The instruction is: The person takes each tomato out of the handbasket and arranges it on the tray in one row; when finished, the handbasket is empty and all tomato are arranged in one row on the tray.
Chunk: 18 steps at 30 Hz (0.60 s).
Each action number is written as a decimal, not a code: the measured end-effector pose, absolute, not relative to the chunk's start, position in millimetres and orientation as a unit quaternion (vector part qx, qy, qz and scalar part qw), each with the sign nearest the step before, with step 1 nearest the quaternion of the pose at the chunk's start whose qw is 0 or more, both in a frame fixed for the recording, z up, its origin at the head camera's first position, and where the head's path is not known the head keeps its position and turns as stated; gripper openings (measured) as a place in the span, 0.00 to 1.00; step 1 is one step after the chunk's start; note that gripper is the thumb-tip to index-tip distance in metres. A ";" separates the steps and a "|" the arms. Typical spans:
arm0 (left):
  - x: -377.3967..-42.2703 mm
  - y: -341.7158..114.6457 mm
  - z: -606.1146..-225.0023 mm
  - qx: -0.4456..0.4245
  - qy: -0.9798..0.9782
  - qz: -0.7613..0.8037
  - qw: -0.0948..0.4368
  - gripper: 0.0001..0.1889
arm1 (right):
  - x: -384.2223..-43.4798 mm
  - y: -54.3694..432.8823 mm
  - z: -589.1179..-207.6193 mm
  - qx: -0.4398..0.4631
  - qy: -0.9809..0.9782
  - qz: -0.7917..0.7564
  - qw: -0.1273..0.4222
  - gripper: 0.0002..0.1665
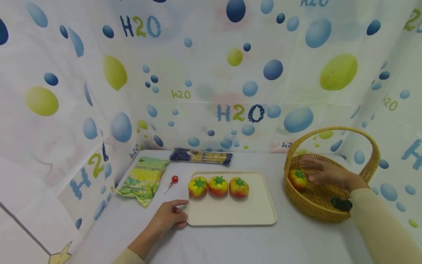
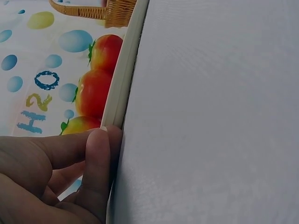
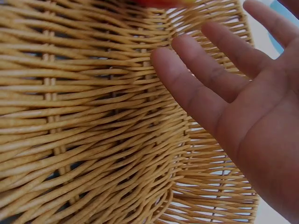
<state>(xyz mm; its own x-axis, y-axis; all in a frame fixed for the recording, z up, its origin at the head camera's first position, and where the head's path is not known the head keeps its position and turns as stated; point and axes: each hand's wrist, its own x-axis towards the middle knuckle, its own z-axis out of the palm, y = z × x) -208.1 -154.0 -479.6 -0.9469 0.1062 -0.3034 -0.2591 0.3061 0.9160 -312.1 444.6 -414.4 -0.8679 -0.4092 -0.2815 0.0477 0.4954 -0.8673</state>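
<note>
My left hand (image 1: pixel 169 217) pinches the left rim of a cream rectangular tray (image 1: pixel 230 214); the left wrist view shows thumb and finger at that rim (image 2: pixel 122 88). Three red-and-yellow tomatoes (image 1: pixel 218 186) with green leafy tops sit in a row toward the tray's back left. Over the wicker basket (image 1: pixel 304 203) at the right, my right hand (image 1: pixel 329 175) is held with fingers extended and apart, its palm bare in the right wrist view. One more tomato (image 1: pixel 298 179) lies inside the basket by its left wall, close to the fingertips.
A green-yellow packet (image 1: pixel 143 179) lies at the back left, with a red lollipop (image 1: pixel 174 179) beside it. Behind the tray is a long pasta bag (image 1: pixel 201 156). The basket's tall handle (image 1: pixel 333 129) arches over the right arm. Patterned curtains (image 1: pixel 197 73) enclose the table.
</note>
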 end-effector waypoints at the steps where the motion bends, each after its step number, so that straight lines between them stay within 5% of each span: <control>1: -208.0 -154.2 -479.8 -0.049 0.793 0.587 0.156 0.30 | -312.5 444.8 -416.9 -0.115 0.830 -0.492 0.238 0.50; 18: -207.4 -155.5 -484.1 -0.036 0.791 0.594 0.145 0.30 | -312.3 436.2 -428.1 -0.139 0.845 -0.443 0.265 0.52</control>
